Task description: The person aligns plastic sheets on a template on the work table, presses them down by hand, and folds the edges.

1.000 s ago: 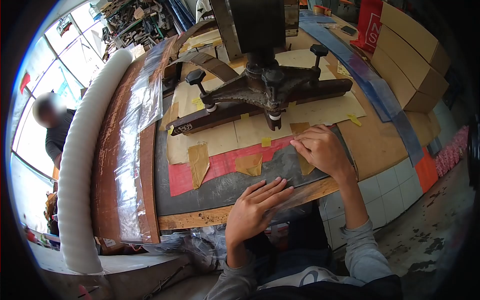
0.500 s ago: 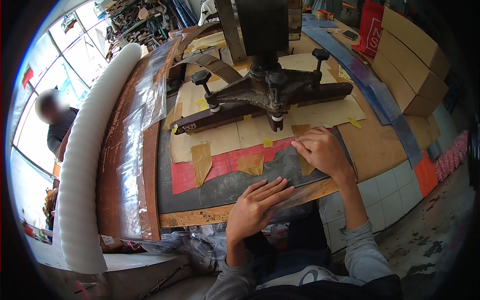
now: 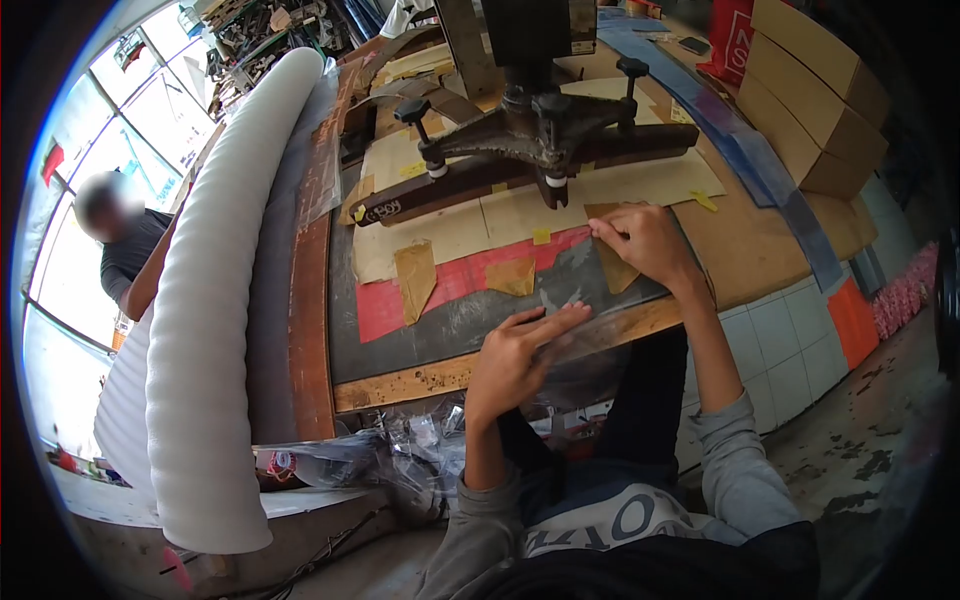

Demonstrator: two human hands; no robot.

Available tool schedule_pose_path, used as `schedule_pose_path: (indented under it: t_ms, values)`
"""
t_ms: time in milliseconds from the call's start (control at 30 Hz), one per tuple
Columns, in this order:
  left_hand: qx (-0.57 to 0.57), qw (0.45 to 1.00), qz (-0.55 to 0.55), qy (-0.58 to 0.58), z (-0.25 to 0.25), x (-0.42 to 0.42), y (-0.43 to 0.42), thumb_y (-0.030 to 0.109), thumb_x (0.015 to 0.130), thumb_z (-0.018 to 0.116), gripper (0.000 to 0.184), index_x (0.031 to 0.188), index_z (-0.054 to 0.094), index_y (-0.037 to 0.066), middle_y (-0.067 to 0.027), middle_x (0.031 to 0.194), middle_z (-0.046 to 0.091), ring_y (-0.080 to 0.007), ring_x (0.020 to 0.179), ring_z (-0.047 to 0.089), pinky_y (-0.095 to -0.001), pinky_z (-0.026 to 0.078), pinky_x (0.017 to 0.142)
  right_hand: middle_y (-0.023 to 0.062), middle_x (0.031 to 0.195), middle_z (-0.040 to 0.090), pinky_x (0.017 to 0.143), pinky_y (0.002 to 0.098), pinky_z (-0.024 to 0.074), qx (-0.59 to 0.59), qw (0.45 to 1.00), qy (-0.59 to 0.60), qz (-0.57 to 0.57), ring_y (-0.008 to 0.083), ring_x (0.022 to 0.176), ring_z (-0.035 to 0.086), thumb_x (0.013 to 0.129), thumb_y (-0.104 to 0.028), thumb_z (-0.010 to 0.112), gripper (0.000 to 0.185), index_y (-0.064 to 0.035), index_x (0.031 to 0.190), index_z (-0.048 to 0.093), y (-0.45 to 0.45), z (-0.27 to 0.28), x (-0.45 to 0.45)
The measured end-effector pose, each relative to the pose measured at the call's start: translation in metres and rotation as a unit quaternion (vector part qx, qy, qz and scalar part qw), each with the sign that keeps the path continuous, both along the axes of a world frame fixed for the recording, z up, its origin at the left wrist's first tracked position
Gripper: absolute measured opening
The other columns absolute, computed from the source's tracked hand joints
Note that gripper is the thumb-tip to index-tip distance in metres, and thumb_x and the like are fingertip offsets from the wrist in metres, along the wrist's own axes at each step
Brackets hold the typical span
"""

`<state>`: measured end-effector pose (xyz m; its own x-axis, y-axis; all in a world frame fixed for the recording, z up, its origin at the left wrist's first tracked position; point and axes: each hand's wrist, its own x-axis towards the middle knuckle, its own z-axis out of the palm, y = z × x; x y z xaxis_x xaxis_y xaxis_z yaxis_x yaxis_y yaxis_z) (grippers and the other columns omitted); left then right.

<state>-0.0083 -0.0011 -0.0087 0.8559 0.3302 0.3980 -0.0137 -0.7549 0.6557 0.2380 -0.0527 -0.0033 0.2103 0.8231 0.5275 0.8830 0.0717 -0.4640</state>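
My left hand (image 3: 515,360) hangs over the front wooden edge (image 3: 430,380) of the bench with its fingers stretched out, holding nothing I can see. Thin clear plastic (image 3: 590,345) shows beside it. My right hand (image 3: 648,248) has thumb and forefinger pinched near the right end of a red strip (image 3: 385,308); what is between them I cannot make out. The strip lies on a black mat (image 3: 450,330), partly under a cream board (image 3: 470,215). Brown tape pieces (image 3: 415,280) cross onto the mat. Above the board stands a dark metal clamp head (image 3: 540,140) with a long bar.
A long white foam roll (image 3: 215,300) lies along the left side, with another person (image 3: 135,245) behind it. Cardboard boxes (image 3: 810,110), a red bag (image 3: 728,40) and a blue plastic strip (image 3: 740,170) are at the right. Crumpled clear plastic (image 3: 420,440) hangs below the bench.
The foam roll has moved right, with dark-looking sheet now over the plastic-covered brown panel. The person behind reaches an arm toward it. My left hand has turned, its fingers closer together; my right hand stays pinched.
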Motion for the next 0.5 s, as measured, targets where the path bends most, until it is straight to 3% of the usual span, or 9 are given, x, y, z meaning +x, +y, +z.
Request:
schedule_pose_path:
  t_ms: [100,200,300,400,500]
  values:
    - [-0.014,1.000,0.005,-0.014,0.003,-0.001,-0.001,0.011,0.090,0.059,0.034,0.124,0.062,0.013,-0.0046,0.123,0.064,-0.0237,0.115,0.060,-0.0419,0.045,0.101,0.0141,0.079,0.071,0.065,0.0336,0.0516,-0.013,1.000,-0.004,-0.004,0.0273,0.071,0.068,0.090,-0.021,0.064,0.026,0.0013,0.079,0.073,0.001,0.000,0.002]
    - [-0.054,0.998,0.014,-0.035,0.006,-0.002,-0.002,0.009,0.090,0.058,0.032,0.122,0.064,0.010,-0.0092,0.121,0.065,-0.0273,0.114,0.061,-0.0405,0.047,0.098,0.0180,0.074,0.068,0.063,0.0378,0.0507,0.068,0.997,0.039,0.013,0.0325,0.067,0.066,0.092,-0.023,0.061,0.031,0.0019,0.078,0.072,0.002,0.002,-0.001]
    - [-0.086,0.993,0.030,-0.075,0.007,-0.003,-0.004,0.007,0.091,0.057,0.030,0.120,0.065,0.007,-0.0136,0.119,0.065,-0.0302,0.111,0.063,-0.0381,0.049,0.094,0.0179,0.075,0.068,0.063,0.0379,0.0502,0.075,0.995,0.047,-0.050,0.0325,0.066,0.066,0.091,-0.023,0.061,0.029,0.0017,0.078,0.072,0.003,0.001,0.002]
    - [-0.104,0.985,0.050,-0.129,0.007,-0.006,-0.002,0.007,0.091,0.057,0.029,0.118,0.065,0.003,-0.0152,0.115,0.067,-0.0305,0.104,0.066,-0.0350,0.050,0.090,0.0165,0.074,0.068,0.062,0.0372,0.0503,0.081,0.994,-0.017,-0.074,0.0325,0.067,0.066,0.091,-0.023,0.062,0.029,0.0016,0.080,0.072,0.005,-0.005,0.008]
    - [-0.139,0.970,0.050,-0.194,-0.001,-0.012,-0.002,0.007,0.092,0.056,0.028,0.118,0.065,0.001,-0.0150,0.108,0.069,-0.0291,0.093,0.067,-0.0326,0.050,0.082,0.0140,0.071,0.068,0.064,0.0341,0.0514,0.056,0.996,0.001,-0.067,0.0271,0.069,0.068,0.091,-0.024,0.062,0.028,0.0010,0.085,0.072,0.006,-0.008,0.010]
